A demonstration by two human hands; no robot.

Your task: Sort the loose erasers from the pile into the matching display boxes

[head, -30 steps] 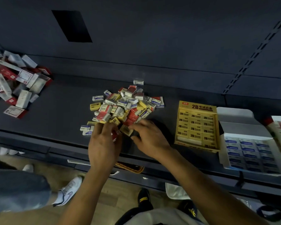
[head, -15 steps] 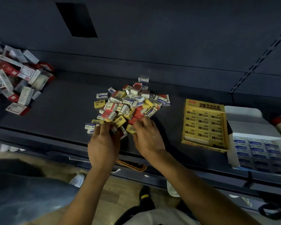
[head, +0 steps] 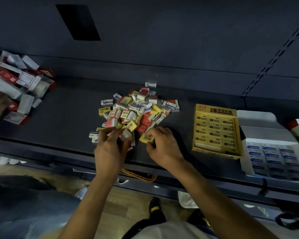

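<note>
Since a second ago the right hand [head: 164, 147] has gone from resting on the near edge of the pile [head: 136, 111] to pulling one yellow eraser [head: 146, 138] out of it. It's now pinched between thumb and fingertips, just clear of the heap and low over the dark shelf [head: 67, 118]. The left hand [head: 109, 150] is curled over the near-left edge of the pile. A couple of white erasers sit under its fingers, but honestly I can't tell if it's gripping any or just raking through them.

The matching yellow display box [head: 214, 110] sits off to the right, well apart from the pile. It looks almost full, with maybe one bare strip along the near row. The white display box [head: 259, 118] with the blue ones is just beside it, further right.

Handling-wise, these things look tiny, light and stiff in their paper sleeves, so nothing fragile here. I'd guess the sleeves are a bit slick and the heap slides easily. Pinching across the short sides seems the way to go, keeping the eraser flat so it drops straight into that gap.
</note>
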